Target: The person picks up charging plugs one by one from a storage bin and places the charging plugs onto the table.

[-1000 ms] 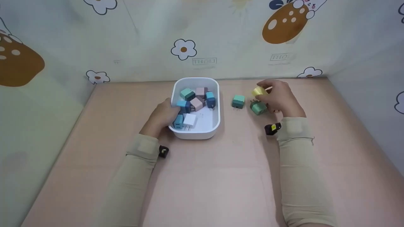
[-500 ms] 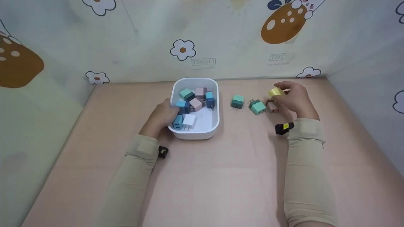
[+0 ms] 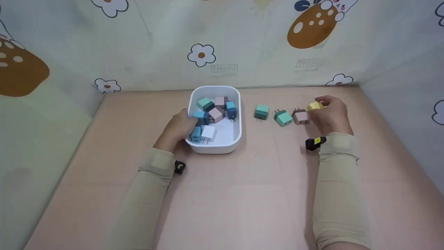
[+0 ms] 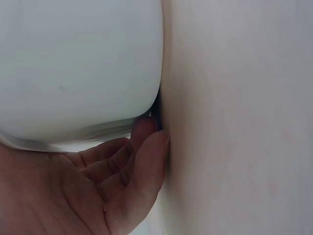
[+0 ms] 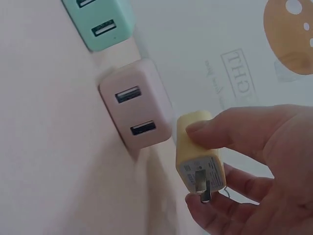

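Observation:
My right hand (image 3: 334,116) pinches a yellow USB wall charger (image 3: 315,106) between thumb and fingers. In the right wrist view the yellow charger (image 5: 191,142) shows its metal prongs and lies just beside a pink charger (image 5: 136,104), held off the table. With my left hand (image 3: 177,129) I grip the left side of a white plastic box (image 3: 219,149), thumb over the rim. The left wrist view shows curled fingers (image 4: 146,166) against the box's outer wall (image 4: 78,63). Inside the box are several chargers, among them a white charger (image 3: 208,132) and a green charger (image 3: 206,103).
To the right of the box, a row of chargers lies on the pink tablecloth (image 3: 242,194): a green charger (image 3: 261,112), a second green charger (image 3: 283,118) and the pink charger (image 3: 300,116). A printed curtain (image 3: 156,52) hangs behind the table's far edge.
My right hand has carried the yellow charger rightward past the green and pink chargers, then lowered it beside the pink one. My left hand and the box have stayed put.

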Demonstrator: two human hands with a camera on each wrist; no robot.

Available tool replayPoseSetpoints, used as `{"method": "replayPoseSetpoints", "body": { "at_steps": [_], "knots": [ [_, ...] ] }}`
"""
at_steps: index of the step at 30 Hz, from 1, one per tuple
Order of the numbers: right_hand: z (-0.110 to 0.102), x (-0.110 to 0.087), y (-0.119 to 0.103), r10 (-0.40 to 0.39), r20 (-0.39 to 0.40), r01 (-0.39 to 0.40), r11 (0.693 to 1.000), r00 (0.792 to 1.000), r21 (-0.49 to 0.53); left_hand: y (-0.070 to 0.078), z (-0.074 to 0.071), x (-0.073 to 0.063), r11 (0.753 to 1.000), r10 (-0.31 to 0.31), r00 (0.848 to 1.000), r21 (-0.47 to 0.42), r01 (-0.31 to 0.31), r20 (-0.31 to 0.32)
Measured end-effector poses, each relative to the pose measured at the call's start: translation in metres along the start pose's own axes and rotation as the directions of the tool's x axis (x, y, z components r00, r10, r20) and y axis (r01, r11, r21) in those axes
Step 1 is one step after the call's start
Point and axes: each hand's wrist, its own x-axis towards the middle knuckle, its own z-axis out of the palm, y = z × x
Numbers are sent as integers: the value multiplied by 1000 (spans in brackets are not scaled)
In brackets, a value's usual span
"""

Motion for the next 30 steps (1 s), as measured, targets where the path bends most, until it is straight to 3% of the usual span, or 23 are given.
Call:
{"method": "replayPoseSetpoints", "body": {
  "at_steps": [4, 22, 30],
  "knots": [
    [5, -6, 6, 52, 25, -53, 998, 998, 19, 0, 0, 1, 1000, 3, 1000, 8, -3, -7],
    [12, -4, 10, 62, 39, -59, 994, 997, -92, 0, 1, -2, 1000, 21, 1000, -10, -21, -2],
    [9, -5, 8, 73, 53, -69, 995, 996, -72, -2, 1, -1, 1000, 19, 1000, 2, -19, -2]
  ]
}}
